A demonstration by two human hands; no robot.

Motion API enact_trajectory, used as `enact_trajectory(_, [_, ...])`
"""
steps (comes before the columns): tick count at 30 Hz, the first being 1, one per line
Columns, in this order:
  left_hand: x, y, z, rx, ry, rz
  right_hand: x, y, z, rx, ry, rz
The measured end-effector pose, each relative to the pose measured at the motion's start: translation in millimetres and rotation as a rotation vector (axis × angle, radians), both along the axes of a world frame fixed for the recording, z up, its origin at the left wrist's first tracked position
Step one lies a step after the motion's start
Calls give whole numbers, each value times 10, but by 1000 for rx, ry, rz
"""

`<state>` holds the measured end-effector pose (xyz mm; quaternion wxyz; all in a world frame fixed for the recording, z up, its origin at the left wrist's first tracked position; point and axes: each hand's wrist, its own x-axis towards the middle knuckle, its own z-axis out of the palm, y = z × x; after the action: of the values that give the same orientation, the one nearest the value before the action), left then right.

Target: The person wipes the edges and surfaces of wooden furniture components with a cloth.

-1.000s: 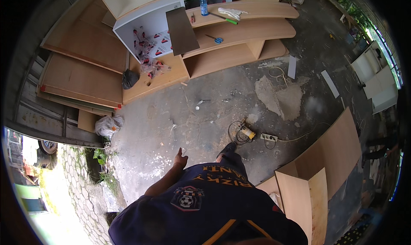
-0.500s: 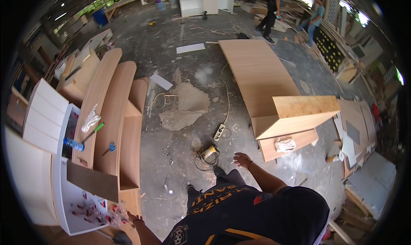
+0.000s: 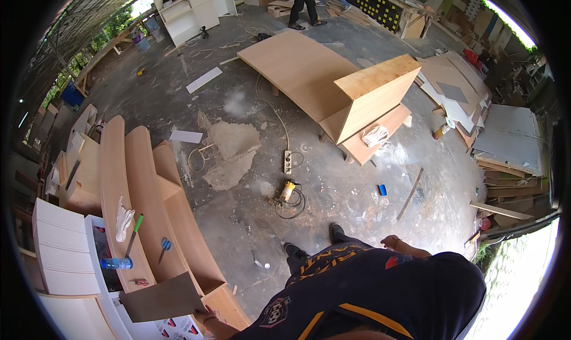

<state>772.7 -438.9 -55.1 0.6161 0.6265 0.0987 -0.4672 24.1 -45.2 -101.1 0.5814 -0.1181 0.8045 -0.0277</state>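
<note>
Our left hand [image 3: 205, 318] grasped a flat brown rectangular board [image 3: 162, 298] at seven o'clock, above white red-patterned packaging [image 3: 172, 328]; our right hand [image 3: 391, 242] hung unclenched at five o'clock.

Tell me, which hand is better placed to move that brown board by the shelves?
Probably the left hand: it already touches the brown board at its lower corner. The right hand hangs free, far across the body.

left hand [image 3: 205, 317]: grip mostly hidden | right hand [image 3: 391, 242]: partly hidden
</note>
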Motion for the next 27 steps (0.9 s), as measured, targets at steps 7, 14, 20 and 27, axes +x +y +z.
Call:
enact_trajectory(7, [-390,254,1328,-565,-79,-8,111,-1079,447,-309,-34,-274])
enact_trajectory(14, [-1570,675,2806,-472,-598,39,-160,-1350,792,-588,-4,-121])
enact_trajectory(20, [-3380,1265,3355,-751,-572,-211,-329,-1044,681,-864,172,235])
enact_trajectory(27, [-5024,1888,3413,-953,32,-592,-269,-1318,1731,-1334,43,43])
